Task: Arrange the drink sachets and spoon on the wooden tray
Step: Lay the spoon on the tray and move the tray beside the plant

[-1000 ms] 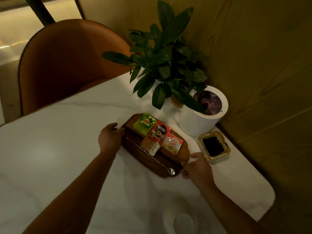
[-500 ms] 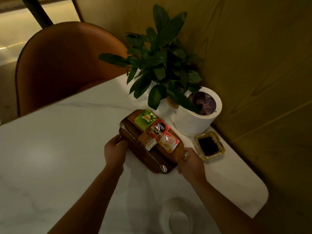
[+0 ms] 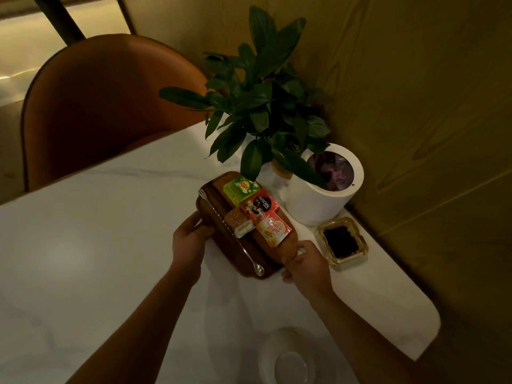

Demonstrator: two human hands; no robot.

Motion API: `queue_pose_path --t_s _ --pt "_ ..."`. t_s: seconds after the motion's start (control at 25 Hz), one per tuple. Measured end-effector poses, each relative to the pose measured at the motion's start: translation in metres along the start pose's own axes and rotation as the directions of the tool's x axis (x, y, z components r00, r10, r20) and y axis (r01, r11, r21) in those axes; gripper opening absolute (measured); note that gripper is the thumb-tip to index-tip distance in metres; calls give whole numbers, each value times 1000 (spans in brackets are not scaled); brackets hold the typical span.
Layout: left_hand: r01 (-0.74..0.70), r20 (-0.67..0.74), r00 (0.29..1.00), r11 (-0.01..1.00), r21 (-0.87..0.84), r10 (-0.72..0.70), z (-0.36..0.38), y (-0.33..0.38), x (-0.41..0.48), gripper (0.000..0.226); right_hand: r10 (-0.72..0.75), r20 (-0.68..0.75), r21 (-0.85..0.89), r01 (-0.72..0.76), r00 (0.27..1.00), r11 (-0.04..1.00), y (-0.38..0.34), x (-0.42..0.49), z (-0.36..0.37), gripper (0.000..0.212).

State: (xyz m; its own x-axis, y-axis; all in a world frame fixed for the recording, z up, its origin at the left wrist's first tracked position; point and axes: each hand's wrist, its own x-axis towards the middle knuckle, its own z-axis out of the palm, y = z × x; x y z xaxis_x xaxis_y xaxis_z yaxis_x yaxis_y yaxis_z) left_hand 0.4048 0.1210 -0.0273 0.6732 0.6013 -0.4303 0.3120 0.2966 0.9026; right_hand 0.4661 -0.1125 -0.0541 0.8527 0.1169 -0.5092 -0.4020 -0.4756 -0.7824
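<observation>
A dark wooden tray (image 3: 221,245) lies on the white table. On it sit a green tea sachet (image 3: 240,189), a red coffee sachet (image 3: 259,207), a creamer sachet (image 3: 274,231) and small sugar packets (image 3: 238,221). A long metal spoon (image 3: 232,234) lies along the tray's left side, bowl end nearest me. My left hand (image 3: 189,239) grips the tray's left edge. My right hand (image 3: 306,263) grips its near right corner.
A white pot (image 3: 318,200) with a leafy plant (image 3: 260,106) stands just behind the tray. A glass dish with dark contents (image 3: 342,241) sits to the right, by the wall. A clear glass (image 3: 291,361) stands near me. An orange chair (image 3: 105,106) is at the far side.
The tray has shifted back toward the plant pot. My left hand slid from the tray's far end down its left edge, and my right hand closed on the near corner.
</observation>
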Motion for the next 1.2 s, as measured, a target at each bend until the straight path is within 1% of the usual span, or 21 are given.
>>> queue_pose_path --t_s 0.12,0.28,0.36,0.56,0.72,0.84,1.12,1.2 --pt "-11 13 1000 1000 17 10 2 4 5 60 -5 -3 -1 5 1000 1000 -4 3 2 28" --pt "-4 -14 1000 1000 13 4 3 7 8 59 -32 -3 -39 32 999 999 -4 4 2 24" --pt "3 -22 1000 1000 0 -3 3 6 7 58 -28 5 -42 28 1000 999 -4 4 3 25" --pt "21 -56 998 1000 -3 -21 3 7 9 65 -27 7 -42 27 1000 999 -8 5 8 24" --pt "19 -61 998 1000 2 -19 2 10 9 62 -20 14 -53 20 1000 998 -10 6 11 24" --pt "25 -65 998 1000 11 -24 2 8 9 55 -15 10 -52 16 1000 999 -10 7 11 24" --pt "51 -39 998 999 -12 -51 4 6 9 46 3 7 -67 -2 1000 998 -8 9 10 25" --pt "55 -24 998 998 -11 -56 1 3 7 48 23 15 -51 -22 1000 998 -11 9 10 25"
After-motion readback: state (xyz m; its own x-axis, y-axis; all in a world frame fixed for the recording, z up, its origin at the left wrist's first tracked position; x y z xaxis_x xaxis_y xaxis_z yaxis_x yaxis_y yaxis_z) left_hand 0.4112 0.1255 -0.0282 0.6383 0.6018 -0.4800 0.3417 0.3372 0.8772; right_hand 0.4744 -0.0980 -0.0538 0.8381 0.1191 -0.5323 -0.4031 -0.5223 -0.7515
